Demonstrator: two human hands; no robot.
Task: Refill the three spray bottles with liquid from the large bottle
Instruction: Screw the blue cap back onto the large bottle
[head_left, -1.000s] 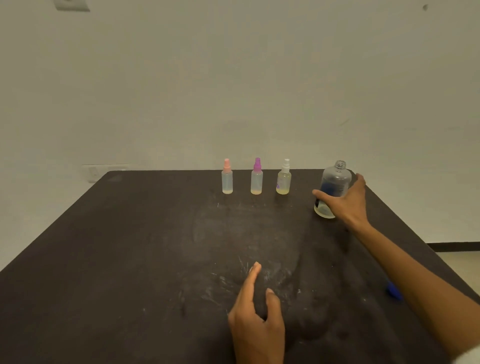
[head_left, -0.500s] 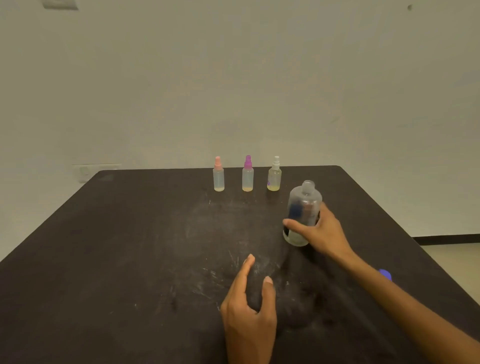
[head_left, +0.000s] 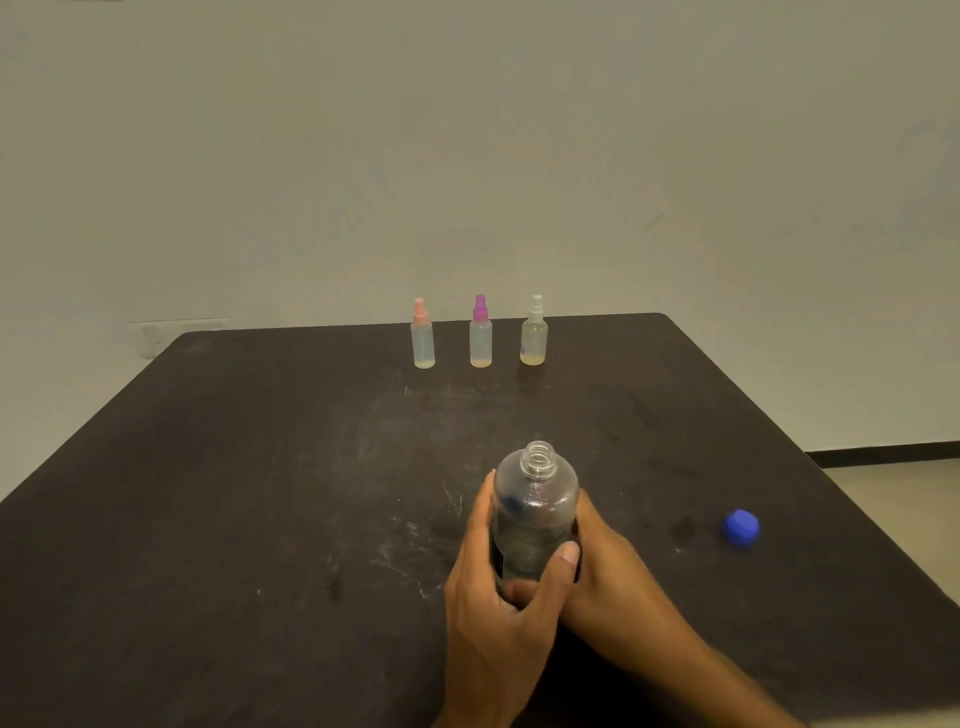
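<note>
Now that large bottle (head_left: 535, 512) pulled near on desk (head_left: 260, 493), left hand (head_left: 498, 608) joins right hand (head_left: 597, 566), both clamped on it; spray bottles capped, pouring not begun.

Nothing there could be read. The large bottle (head_left: 535, 512) carried a dark label with a blue patch, its print too blurred to make out, and the white-capped spray bottle (head_left: 534, 339) bore only a small purple mark, not legible.
</note>
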